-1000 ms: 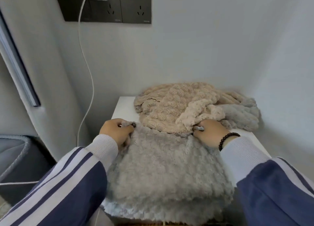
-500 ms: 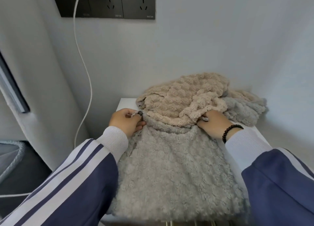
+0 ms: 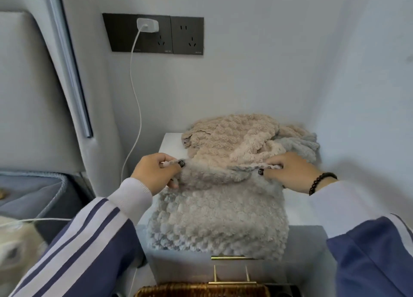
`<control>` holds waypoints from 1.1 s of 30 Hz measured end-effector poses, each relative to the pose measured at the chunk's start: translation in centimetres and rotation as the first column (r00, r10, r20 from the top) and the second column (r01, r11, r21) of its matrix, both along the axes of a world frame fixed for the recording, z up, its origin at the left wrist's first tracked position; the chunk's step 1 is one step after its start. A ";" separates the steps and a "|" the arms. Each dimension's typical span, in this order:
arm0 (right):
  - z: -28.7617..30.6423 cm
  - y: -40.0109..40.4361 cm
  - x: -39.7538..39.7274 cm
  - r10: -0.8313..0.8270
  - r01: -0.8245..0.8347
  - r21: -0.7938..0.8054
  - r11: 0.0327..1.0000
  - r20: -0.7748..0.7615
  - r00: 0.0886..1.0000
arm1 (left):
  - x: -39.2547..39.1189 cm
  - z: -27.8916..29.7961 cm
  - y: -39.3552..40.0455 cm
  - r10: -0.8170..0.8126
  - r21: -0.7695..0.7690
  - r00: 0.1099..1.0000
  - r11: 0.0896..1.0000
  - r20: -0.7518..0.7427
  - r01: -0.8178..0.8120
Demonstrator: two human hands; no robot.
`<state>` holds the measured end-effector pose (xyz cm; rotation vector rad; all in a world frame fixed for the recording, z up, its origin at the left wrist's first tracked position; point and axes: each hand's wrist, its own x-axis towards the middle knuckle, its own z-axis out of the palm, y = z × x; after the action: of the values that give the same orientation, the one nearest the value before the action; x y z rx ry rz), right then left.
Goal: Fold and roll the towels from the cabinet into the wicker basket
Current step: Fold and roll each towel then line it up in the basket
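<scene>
The wicker basket [image 3: 201,290] is cut off by the lower edge of the frame; only its woven rim is seen, below the brass handles [image 3: 232,257] of the cabinet [image 3: 308,247]. The fingertips of both hands are partly buried in the pile of the cloth, so their exact position is hard to make out.

The grey towel [image 3: 219,216] is spread in the middle of the frame on top of the cabinet, and its near edge hangs a little over the front. Its far edge is pinched at two corners: by the left hand [image 3: 156,173] at the left, with thumb and curled fingers closed on the cloth, and by the right hand [image 3: 288,171] at the right, in the same way. A bead bracelet [image 3: 321,182] is worn on the right wrist.

Behind the hands a beige towel [image 3: 232,138] lies crumpled, touching the grey one, with another grey-blue towel [image 3: 299,144] at its right, against the wall. A bare strip of the cabinet top is seen at the left of the heap. In the upper left a charger [image 3: 147,25] is plugged into a dark socket panel [image 3: 154,34], and its white cable [image 3: 137,109] hangs down beside the cabinet.
</scene>
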<state>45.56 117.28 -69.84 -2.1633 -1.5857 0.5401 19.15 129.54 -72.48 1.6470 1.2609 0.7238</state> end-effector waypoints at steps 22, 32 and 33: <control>2.5 -1.9 -0.8 0.282 0.360 0.659 0.660 -0.662 0.695 | -4.5 4.3 -0.4 -0.324 0.357 0.681 0.929 0.656 0.098; 0.1 -7.9 1.2 0.197 -0.120 0.197 0.973 -0.433 0.880 | -7.6 2.1 -2.9 -0.356 0.149 0.910 0.932 0.212 0.330; -0.1 -8.3 1.0 0.230 -0.197 0.122 0.973 -0.422 0.877 | -7.8 2.0 -3.3 -0.362 0.130 0.913 0.930 0.188 0.343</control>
<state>46.56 109.00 -69.99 -1.6654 -1.5634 0.9421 11.35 126.29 -70.46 1.7627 0.7608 0.7160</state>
